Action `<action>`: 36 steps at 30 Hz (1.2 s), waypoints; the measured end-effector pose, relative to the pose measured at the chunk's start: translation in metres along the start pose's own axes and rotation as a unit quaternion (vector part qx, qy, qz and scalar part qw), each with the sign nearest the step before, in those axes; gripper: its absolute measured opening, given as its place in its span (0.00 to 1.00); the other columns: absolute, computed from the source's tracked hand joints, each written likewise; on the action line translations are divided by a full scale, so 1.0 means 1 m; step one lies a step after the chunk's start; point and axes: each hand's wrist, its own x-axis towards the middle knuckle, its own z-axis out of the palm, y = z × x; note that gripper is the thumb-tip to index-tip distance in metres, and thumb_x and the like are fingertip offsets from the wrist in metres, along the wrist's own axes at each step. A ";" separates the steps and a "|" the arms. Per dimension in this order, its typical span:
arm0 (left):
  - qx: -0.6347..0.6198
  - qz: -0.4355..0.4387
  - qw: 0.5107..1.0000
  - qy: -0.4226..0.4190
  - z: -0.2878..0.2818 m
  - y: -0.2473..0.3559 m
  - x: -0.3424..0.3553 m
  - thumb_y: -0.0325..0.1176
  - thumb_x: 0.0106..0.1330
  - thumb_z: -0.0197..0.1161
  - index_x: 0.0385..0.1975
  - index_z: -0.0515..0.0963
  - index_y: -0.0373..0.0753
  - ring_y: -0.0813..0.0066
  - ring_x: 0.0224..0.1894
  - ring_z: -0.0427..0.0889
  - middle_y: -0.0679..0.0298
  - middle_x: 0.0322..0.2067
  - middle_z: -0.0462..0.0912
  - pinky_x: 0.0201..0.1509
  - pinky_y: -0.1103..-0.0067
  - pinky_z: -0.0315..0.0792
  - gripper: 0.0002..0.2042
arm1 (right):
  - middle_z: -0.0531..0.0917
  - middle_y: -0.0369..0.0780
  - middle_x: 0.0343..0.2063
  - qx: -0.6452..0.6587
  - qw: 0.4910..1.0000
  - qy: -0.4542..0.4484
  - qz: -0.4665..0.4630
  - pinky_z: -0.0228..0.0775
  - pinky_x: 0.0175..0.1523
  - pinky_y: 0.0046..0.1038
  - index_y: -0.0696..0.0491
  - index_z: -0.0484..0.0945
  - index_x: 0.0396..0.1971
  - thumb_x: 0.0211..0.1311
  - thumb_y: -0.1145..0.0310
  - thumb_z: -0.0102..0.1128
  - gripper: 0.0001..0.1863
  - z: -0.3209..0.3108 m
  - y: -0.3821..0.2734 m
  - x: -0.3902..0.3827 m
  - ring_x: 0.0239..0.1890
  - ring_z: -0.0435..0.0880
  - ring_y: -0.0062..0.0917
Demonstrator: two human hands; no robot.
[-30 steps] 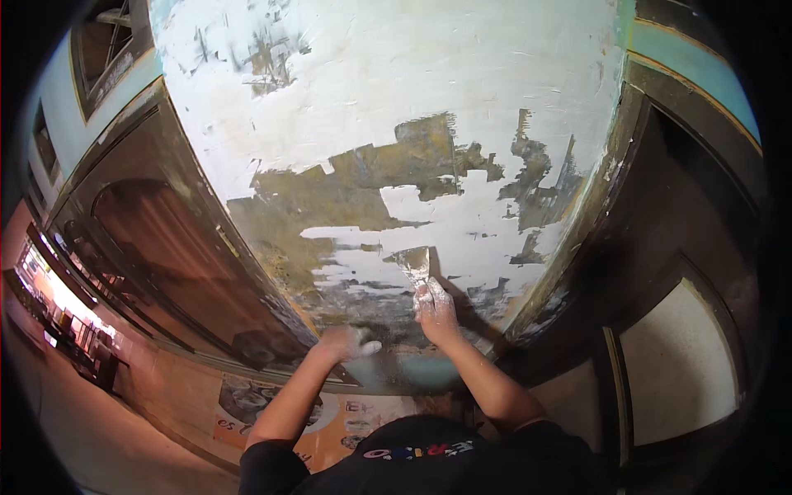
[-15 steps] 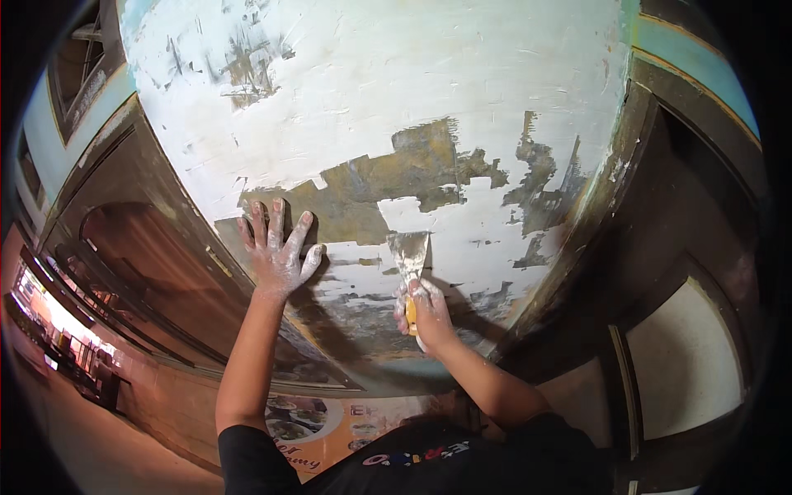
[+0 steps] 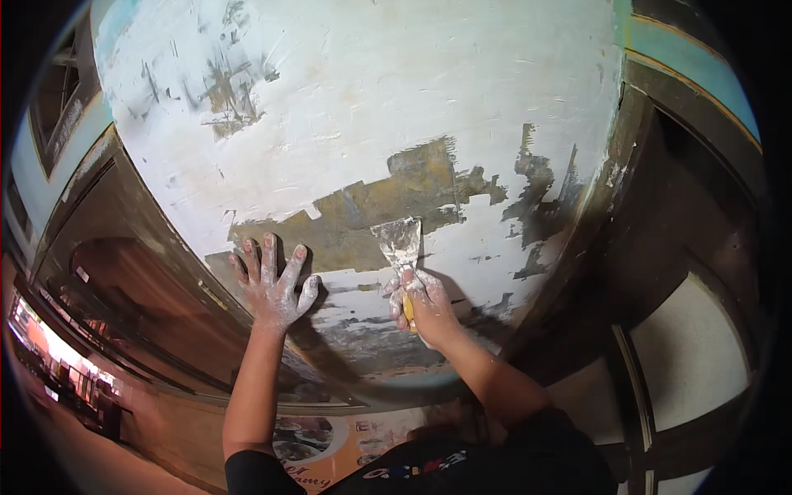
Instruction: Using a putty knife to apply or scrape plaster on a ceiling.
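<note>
Before me stands a wall [image 3: 346, 107] spread with white filler, with grey-brown bare patches [image 3: 363, 206] showing through its middle. My right hand [image 3: 422, 305] grips a putty knife [image 3: 400, 241] by its yellow handle. Its wide metal blade, smeared with white, points up and lies against the wall at the lower edge of the brown patch. To the left of it, my left hand [image 3: 276, 289] rests on the wall with its fingers spread, their tips on the bare patch. Both hands are dusted with white filler.
A brown wooden door [image 3: 148, 289] in a frame flanks the wall on the left. On the right is a dark wooden frame [image 3: 610, 181] with a pale-panelled door [image 3: 693, 355] beyond it. Below, an orange printed sheet [image 3: 355, 441] lies near my body.
The putty knife has moved up the wall and slightly left, its blade now over the spot where white filler met the brown patch. My left hand stays planted; the view has shifted a little.
</note>
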 end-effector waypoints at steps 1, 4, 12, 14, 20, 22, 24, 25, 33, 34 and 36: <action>-0.004 -0.004 1.000 -0.004 0.000 0.000 -0.001 0.49 0.52 0.60 0.56 0.70 0.60 0.48 0.69 0.43 0.55 0.66 0.52 0.67 0.48 0.34 0.27 | 0.72 0.37 0.15 -0.019 1.000 -0.001 -0.011 0.63 0.18 0.20 0.56 0.70 0.30 0.70 0.55 0.40 0.19 0.000 -0.001 0.001 0.13 0.69 0.17; -0.009 -0.002 1.000 -0.003 -0.001 0.000 -0.001 0.48 0.51 0.62 0.56 0.70 0.60 0.48 0.69 0.42 0.55 0.66 0.52 0.67 0.49 0.34 0.27 | 0.72 0.38 0.15 -0.028 0.998 -0.017 -0.047 0.65 0.19 0.21 0.56 0.69 0.30 0.70 0.56 0.40 0.18 -0.009 0.021 -0.002 0.13 0.70 0.19; -0.019 -0.013 1.000 -0.016 -0.006 0.002 0.004 0.46 0.50 0.64 0.52 0.74 0.57 0.48 0.69 0.43 0.54 0.66 0.53 0.67 0.50 0.33 0.25 | 0.71 0.35 0.16 -0.069 0.997 -0.005 -0.039 0.62 0.19 0.20 0.57 0.70 0.33 0.70 0.57 0.38 0.18 -0.007 0.005 0.001 0.15 0.69 0.18; -0.030 -0.008 0.999 -0.016 -0.009 0.001 0.007 0.45 0.50 0.63 0.52 0.74 0.55 0.48 0.69 0.41 0.54 0.66 0.52 0.67 0.48 0.31 0.25 | 0.74 0.36 0.19 0.052 0.998 -0.010 -0.028 0.62 0.20 0.20 0.57 0.72 0.34 0.69 0.58 0.36 0.18 -0.023 0.017 -0.007 0.16 0.69 0.18; -0.014 0.026 0.998 -0.054 -0.030 0.024 0.069 0.42 0.50 0.63 0.56 0.71 0.53 0.43 0.69 0.39 0.53 0.67 0.51 0.65 0.46 0.26 0.28 | 0.74 0.35 0.20 -0.101 0.974 0.124 -0.159 0.65 0.28 0.20 0.58 0.75 0.35 0.64 0.62 0.42 0.16 -0.071 0.037 -0.023 0.24 0.73 0.17; -0.016 0.033 0.998 -0.046 -0.035 0.027 0.092 0.41 0.51 0.63 0.56 0.71 0.55 0.46 0.70 0.38 0.55 0.67 0.51 0.65 0.46 0.24 0.27 | 0.74 0.36 0.25 -0.171 0.956 0.086 -0.221 0.69 0.31 0.22 0.57 0.70 0.40 0.66 0.67 0.45 0.09 -0.071 0.020 -0.031 0.27 0.74 0.18; -0.005 0.050 0.998 -0.029 -0.034 0.029 0.110 0.41 0.52 0.63 0.56 0.71 0.57 0.48 0.70 0.39 0.57 0.67 0.52 0.65 0.48 0.23 0.27 | 0.72 0.33 0.23 -0.087 0.974 0.095 -0.185 0.65 0.28 0.20 0.56 0.69 0.36 0.65 0.66 0.51 0.09 -0.065 0.011 -0.040 0.23 0.71 0.15; 0.003 0.033 0.999 -0.027 -0.031 0.030 0.115 0.46 0.51 0.63 0.58 0.67 0.66 0.52 0.70 0.40 0.62 0.66 0.54 0.66 0.49 0.23 0.30 | 0.72 0.33 0.23 -0.093 0.975 0.119 -0.161 0.65 0.27 0.20 0.56 0.68 0.38 0.65 0.65 0.50 0.10 -0.070 0.015 -0.044 0.22 0.71 0.15; 0.001 0.009 1.000 -0.006 -0.026 0.032 0.112 0.47 0.51 0.62 0.56 0.70 0.64 0.55 0.70 0.43 0.62 0.66 0.55 0.67 0.51 0.26 0.27 | 0.74 0.37 0.23 0.056 0.988 0.069 -0.125 0.63 0.24 0.21 0.58 0.70 0.43 0.65 0.64 0.44 0.14 -0.095 0.031 -0.044 0.19 0.70 0.17; 0.002 0.007 1.000 -0.006 -0.024 0.033 0.113 0.47 0.51 0.62 0.56 0.70 0.64 0.55 0.70 0.43 0.62 0.66 0.55 0.67 0.51 0.26 0.27 | 0.75 0.37 0.23 0.066 0.987 0.082 -0.121 0.63 0.24 0.21 0.58 0.70 0.43 0.66 0.64 0.44 0.14 -0.098 0.033 -0.042 0.19 0.70 0.17; 0.002 -0.004 1.000 -0.006 -0.021 0.036 0.112 0.47 0.51 0.62 0.56 0.70 0.63 0.54 0.70 0.43 0.61 0.66 0.55 0.67 0.51 0.26 0.27 | 0.75 0.38 0.24 0.062 0.988 0.069 -0.127 0.63 0.23 0.20 0.57 0.68 0.45 0.66 0.64 0.44 0.14 -0.105 0.042 -0.036 0.19 0.71 0.17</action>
